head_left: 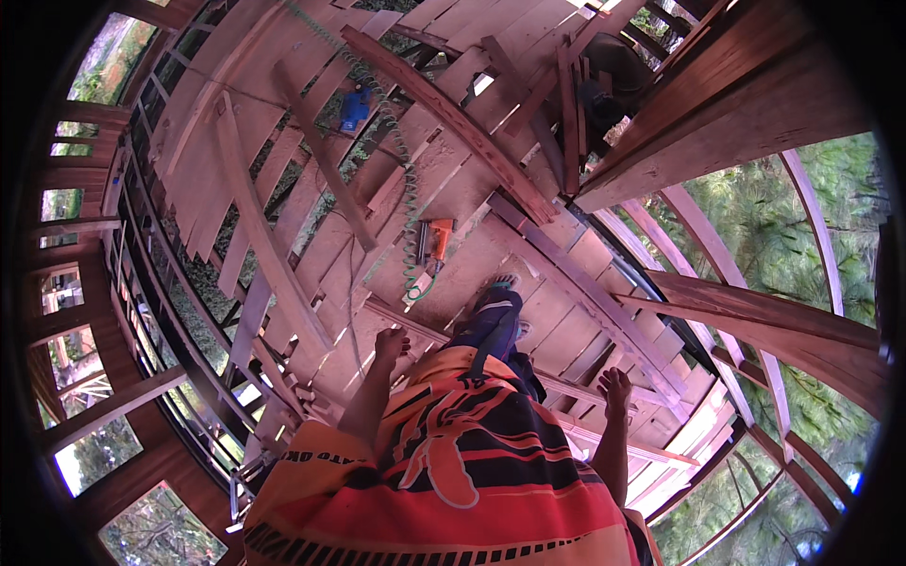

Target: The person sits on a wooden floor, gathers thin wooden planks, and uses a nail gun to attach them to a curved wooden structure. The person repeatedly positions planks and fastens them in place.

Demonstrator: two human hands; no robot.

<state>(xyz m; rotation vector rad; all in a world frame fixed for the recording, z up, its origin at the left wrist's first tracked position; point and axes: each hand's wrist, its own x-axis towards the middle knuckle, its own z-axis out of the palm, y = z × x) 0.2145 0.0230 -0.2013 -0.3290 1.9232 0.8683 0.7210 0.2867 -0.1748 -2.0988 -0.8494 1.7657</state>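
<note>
Nothing shows in either of my hands. My left hand hangs beside my body, its fingers loosely curled and a little apart. On the other side my right hand is raised, fingers half bent and spread. Ahead of my feet, an orange and black nail gun lies on the plank floor. A green coiled air hose runs from beside it toward the far left. Farther off, a blue power tool rests on the boards. Neither hand touches a tool or a board.
Loose boards lie across the floor, including a long reddish beam and a plank on the left. Gaps open between floorboards there. A thick wooden post stands at right, near a dark rounded object. Wooden railings curve beyond.
</note>
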